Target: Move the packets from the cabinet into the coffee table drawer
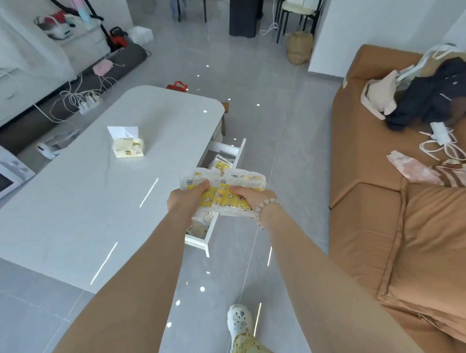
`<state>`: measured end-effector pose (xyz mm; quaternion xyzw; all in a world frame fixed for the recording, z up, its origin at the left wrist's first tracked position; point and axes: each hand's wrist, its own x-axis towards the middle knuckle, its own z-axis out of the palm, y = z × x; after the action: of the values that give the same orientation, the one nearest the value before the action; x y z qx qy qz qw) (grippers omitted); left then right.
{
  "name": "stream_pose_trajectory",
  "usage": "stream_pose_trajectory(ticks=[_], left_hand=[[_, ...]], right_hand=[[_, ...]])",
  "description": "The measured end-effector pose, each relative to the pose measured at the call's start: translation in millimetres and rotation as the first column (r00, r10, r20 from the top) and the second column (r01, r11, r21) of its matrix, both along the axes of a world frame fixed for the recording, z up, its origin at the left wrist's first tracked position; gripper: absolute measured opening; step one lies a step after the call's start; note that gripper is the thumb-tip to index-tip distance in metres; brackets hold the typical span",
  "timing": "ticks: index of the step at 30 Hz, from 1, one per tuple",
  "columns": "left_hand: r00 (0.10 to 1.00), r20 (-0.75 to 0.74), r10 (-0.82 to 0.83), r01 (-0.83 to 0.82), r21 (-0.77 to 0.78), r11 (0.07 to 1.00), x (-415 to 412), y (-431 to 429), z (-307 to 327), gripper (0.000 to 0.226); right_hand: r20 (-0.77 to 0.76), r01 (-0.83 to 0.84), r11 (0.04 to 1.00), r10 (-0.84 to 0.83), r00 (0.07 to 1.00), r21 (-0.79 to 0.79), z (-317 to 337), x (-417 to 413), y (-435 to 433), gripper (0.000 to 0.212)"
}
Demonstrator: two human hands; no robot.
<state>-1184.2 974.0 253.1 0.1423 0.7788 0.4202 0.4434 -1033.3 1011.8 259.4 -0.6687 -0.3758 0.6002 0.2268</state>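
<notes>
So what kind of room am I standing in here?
Most likely a home living room: a brown sofa sits across from a white coffee table with its drawer open, and dining chairs stand further back on the tiled floor.

Brown sofa (371, 222) at 3 o'clock, cream tote bag (379, 94) and dark clothing (433, 97) heaped at 2 (white charger (440, 132), looped cable, just beside). Power strip (89, 103) with tangled cords at 10. Red bag (177, 85), woven basket (300, 47) near 12. White clog (239, 320) at 6.
</notes>
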Motion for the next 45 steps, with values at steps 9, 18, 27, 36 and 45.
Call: stream_pose_trajectory(ticks=[9,18,27,36,45], left_hand=[[0.995,-0.048,0.092,-0.094,-0.051,0.994,-7,88,-7,0.060],[0.993,-0.044,0.107,-0.111,-0.106,0.988,-11,135,-35,0.051],[0.994,0.045,0.099,-0.093,-0.114,0.989,-55,230,-62,0.057],[0.987,0.089,0.134,-0.115,-0.194,0.974,-124,327,-93,0.046],[0.968,0.221,0.118,-0.018,-0.409,0.912,-133,333,-183,0.063]], right_hand=[[-0.012,-0.123,0.992,0.123,0.992,-0.025,3,-1,98,0.056],[-0.029,-0.151,0.985,0.149,0.988,-0.087,-17,-7,144,0.047],[0.067,-0.162,0.981,0.170,0.983,-0.111,-40,-54,239,0.062],[0.166,-0.243,0.953,0.273,0.947,-0.181,-65,-128,341,0.047],[0.326,-0.346,0.860,0.471,0.820,-0.374,-146,-148,374,0.049]])
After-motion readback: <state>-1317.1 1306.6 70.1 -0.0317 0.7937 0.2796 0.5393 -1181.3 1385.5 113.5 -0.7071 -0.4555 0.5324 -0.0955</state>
